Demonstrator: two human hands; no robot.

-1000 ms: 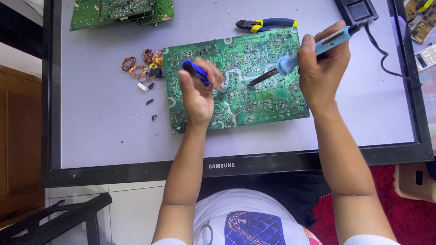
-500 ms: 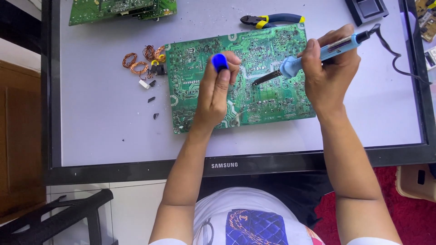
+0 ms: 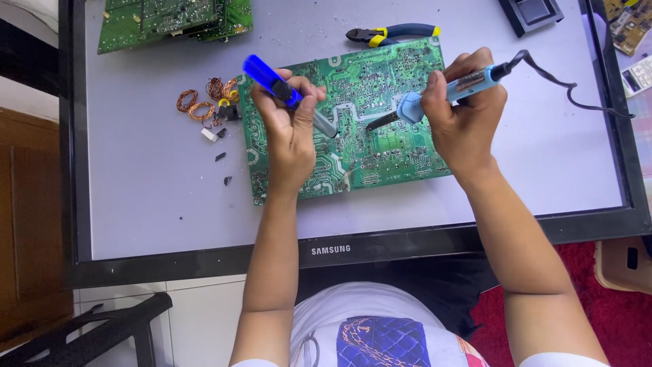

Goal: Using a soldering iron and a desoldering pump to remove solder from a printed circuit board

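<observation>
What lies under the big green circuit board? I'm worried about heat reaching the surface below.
The green circuit board lies flat on a pale grey monitor screen with a black frame. The screen directly beneath the board is covered, so nothing between them can be seen.

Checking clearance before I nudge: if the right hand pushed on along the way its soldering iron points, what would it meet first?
Likely the green circuit board: the right hand aims the soldering iron down-left, tip near the left hand's blue desoldering pump; depth unclear.

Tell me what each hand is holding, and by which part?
The left hand grips a blue desoldering pump around its middle. The right hand holds a light-blue soldering iron by its handle, tip over the green circuit board.
</observation>
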